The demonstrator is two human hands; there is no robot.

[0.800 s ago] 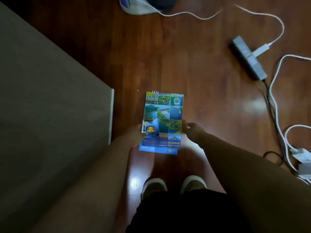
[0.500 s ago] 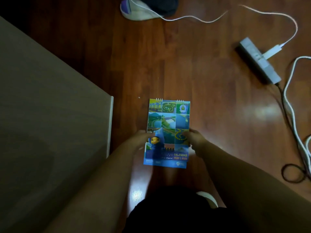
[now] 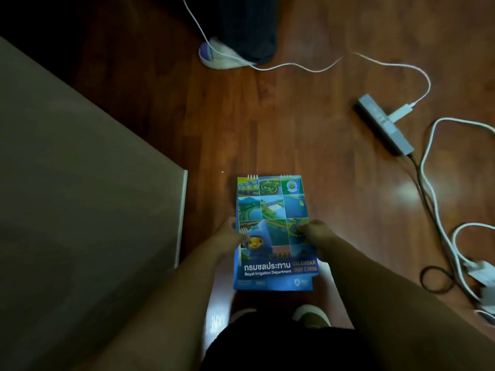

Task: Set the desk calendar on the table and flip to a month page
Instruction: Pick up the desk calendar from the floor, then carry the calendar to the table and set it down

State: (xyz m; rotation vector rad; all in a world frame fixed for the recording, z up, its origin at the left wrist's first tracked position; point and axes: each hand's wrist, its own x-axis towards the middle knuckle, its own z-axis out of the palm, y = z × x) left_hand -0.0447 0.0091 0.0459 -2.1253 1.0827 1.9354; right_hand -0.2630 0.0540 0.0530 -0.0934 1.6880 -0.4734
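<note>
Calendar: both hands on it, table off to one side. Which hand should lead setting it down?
Left, probably. The table lies on the person's left, and the left hand grips the calendar edge nearest it. The right hand holds the far edge, so it would have to cross over.

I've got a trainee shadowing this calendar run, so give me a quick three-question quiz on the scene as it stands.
1. True or false: the desk calendar already stands on the table.
2. Which hands grip the calendar? A) left only B) right only C) both
3. Fill in: the English line printed on the cover reads "Royal ____ Department".

Key:
1. False. It is held over the wooden floor, to the right of the table's corner, cover showing.
2. C. The left hand grips its left edge and the right hand its right edge.
3. Irrigation.
</note>
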